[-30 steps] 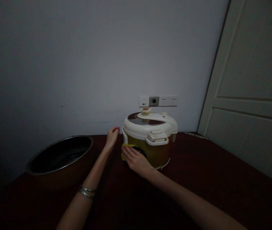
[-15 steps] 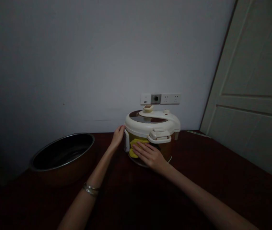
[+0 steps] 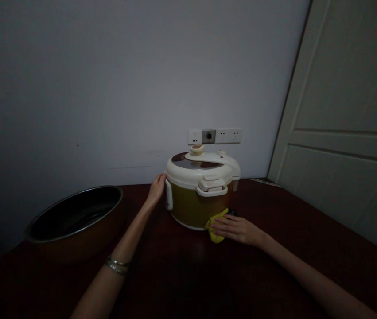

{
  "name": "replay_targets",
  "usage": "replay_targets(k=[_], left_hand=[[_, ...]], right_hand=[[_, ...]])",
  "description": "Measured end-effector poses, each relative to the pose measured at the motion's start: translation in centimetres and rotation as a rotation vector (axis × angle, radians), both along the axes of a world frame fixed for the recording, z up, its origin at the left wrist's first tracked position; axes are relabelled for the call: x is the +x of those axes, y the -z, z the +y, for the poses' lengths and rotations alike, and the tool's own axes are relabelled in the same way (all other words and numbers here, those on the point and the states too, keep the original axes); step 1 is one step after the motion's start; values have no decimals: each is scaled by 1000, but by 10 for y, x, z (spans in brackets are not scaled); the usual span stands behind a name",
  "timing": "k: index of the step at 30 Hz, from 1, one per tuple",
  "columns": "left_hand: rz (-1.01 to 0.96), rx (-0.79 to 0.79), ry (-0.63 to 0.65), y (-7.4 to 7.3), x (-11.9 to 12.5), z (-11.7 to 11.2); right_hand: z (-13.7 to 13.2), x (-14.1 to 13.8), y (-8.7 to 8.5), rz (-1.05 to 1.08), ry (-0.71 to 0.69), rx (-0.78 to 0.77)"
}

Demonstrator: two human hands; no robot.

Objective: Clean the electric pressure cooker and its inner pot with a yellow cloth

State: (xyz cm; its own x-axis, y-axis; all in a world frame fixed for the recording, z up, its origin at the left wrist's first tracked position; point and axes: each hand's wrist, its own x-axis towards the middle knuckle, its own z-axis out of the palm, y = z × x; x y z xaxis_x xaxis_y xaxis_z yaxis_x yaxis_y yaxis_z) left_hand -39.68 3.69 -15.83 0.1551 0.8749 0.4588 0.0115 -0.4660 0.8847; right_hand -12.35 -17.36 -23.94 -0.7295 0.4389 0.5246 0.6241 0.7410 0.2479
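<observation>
A white electric pressure cooker (image 3: 188,206) with an olive-gold body stands on the dark red table, its lid on. My left hand (image 3: 157,188) grips the cooker's upper left edge, above the white side panel; the fingertips are partly hidden behind it. Under my right hand (image 3: 241,230) is a yellow cloth (image 3: 217,237), pressed against the lower right of the cooker's body near its base. The right fingers lie over the cloth, and something dark shows just behind them.
A wide round pot (image 3: 85,239) with a dark inside and a metal rim sits to the left on the table (image 3: 181,283). Wall sockets (image 3: 228,136) are behind the cooker. A pale panelled door (image 3: 341,164) stands at the right.
My right hand has moved the yellow cloth from the cooker's front left, down and rightward to its lower right. My left hand keeps its place on the cooker. The whole view has shifted slightly.
</observation>
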Motion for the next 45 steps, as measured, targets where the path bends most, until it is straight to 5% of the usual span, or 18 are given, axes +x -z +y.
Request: replay_targets(k=[5,10,14,18,21,28,34,36,39,42,45], left_hand=[[-20,-1,-20,-1,3,-3],[-38,-1,-35,1,8,-7],[-66,-30,-34,1,6,-1],[-82,-115,-10,-1,-1,9],[-134,-219,80,-1,-7,10],[-140,-266,127,4,-7,5],[-132,-244,99,2,-5,1],[-132,-239,96,2,-5,0],[-131,-237,74,2,-3,-1],[-105,-232,41,2,-3,-1],[-84,-207,30,2,-2,-2]], right_hand=[[5,-23,3,-43,-5,21],[43,-97,-7,-168,-13,251],[88,-161,-39,-152,243,394],[105,-184,-74,-80,334,423],[94,-171,-73,9,296,456],[38,-81,-19,-189,-116,228],[6,30,-15,-97,6,-4],[3,54,-3,70,118,-31],[12,63,24,599,379,-52],[34,45,42,1216,637,-214],[52,20,45,1548,759,-315]])
